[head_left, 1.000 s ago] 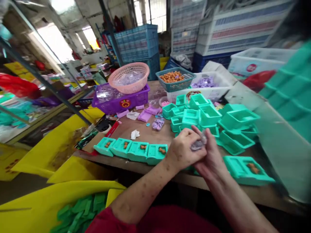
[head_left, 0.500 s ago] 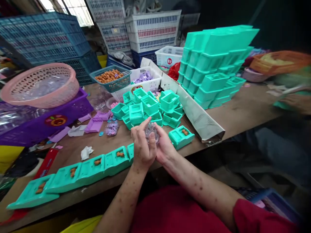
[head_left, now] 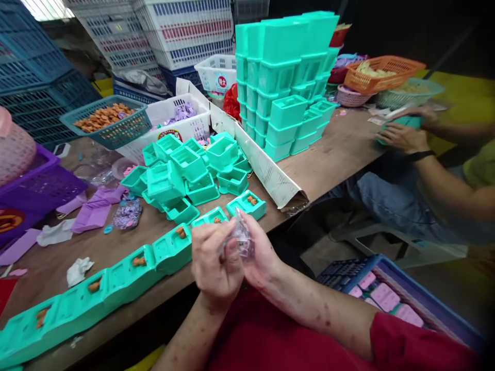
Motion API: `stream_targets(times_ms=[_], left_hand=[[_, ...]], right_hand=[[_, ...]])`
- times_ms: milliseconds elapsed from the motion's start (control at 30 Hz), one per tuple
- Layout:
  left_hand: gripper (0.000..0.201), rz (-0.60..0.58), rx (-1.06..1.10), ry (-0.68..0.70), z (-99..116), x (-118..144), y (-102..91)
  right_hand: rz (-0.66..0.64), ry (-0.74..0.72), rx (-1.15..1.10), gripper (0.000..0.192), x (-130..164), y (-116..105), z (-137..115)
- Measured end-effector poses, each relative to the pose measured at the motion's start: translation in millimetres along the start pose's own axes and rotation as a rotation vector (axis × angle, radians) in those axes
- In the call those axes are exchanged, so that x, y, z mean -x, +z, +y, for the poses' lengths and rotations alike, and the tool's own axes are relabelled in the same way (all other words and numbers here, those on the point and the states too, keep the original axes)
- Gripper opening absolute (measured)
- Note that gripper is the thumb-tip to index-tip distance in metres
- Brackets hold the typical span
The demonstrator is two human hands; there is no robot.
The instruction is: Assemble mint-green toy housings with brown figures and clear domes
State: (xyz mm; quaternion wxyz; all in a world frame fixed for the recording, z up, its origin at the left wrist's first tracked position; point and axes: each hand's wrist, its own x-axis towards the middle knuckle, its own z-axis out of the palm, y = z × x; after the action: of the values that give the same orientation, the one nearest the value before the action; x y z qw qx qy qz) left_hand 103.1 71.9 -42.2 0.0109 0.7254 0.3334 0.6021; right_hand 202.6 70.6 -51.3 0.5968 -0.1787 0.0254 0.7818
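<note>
My right hand [head_left: 265, 252] is cupped around a small bunch of clear plastic pieces [head_left: 244, 238], their exact kind too small to tell. My left hand [head_left: 214, 257] presses against the bunch from the other side, its fingers curled and thumb bent onto the plastic. Just beyond my hands, a row of several green plastic trays [head_left: 127, 275] runs along the table's front edge. Small brown figures [head_left: 139, 261] lie in their recesses. At the right end of the row sits another green tray [head_left: 246, 204] with its own figure.
Behind lies a heap of green trays [head_left: 166, 183], beside a cardboard strip [head_left: 266, 170] and tall green stack [head_left: 286, 72]. A blue basket [head_left: 112, 131] holds brown figures. At right, a co-worker's hands [head_left: 406, 136] hold a green piece. A blue crate [head_left: 444, 314] stands below.
The view has swung to the right, bringing the co-worker's hands and the low crate into sight. My left fingers have curled in over the clear plastic pieces, where one was stretched out before.
</note>
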Motion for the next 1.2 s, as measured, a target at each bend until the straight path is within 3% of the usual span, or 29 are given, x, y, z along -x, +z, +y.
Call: stream_targets(times_ms=[100,167,267,367,467,567,733,900,1000,1200], left_hand=[[0.028,-0.015,0.107,-0.365,2,-22,9.1],[0.033,-0.144,0.203,-0.572,-14,-39,20.5],[0.031,-0.406,0.372,-0.774,-50,-55,48.7],[0.025,-0.568,0.413,-0.865,-78,-56,81.1],[0.024,-0.641,0.384,-0.844,-87,-52,103.9],[0.024,-0.728,0.275,-0.758,-86,-48,112.3],[0.020,-0.767,-0.077,-0.406,-89,-39,109.0],[0.025,-0.783,-0.041,-0.232,-84,-37,96.5],[0.028,-0.845,-0.066,-0.218,-80,-40,87.2],[0.028,-0.998,-0.097,-0.353,-83,-52,86.6]], right_hand=[[0.052,0.085,-0.088,0.029,24,-16,-19],[0.083,0.074,-0.081,0.030,37,-31,-32],[0.125,0.019,-0.074,0.032,48,-55,-48],[0.121,0.020,-0.104,0.032,51,-77,-59],[0.103,0.008,-0.123,0.033,50,-92,-67],[0.117,-0.024,-0.130,0.033,48,-100,-74],[0.120,-0.040,-0.114,0.031,43,-102,-78],[0.121,-0.014,-0.118,0.032,38,-105,-75],[0.145,-0.017,-0.115,0.032,35,-108,-74],[0.183,0.000,-0.113,0.030,30,-108,-72]])
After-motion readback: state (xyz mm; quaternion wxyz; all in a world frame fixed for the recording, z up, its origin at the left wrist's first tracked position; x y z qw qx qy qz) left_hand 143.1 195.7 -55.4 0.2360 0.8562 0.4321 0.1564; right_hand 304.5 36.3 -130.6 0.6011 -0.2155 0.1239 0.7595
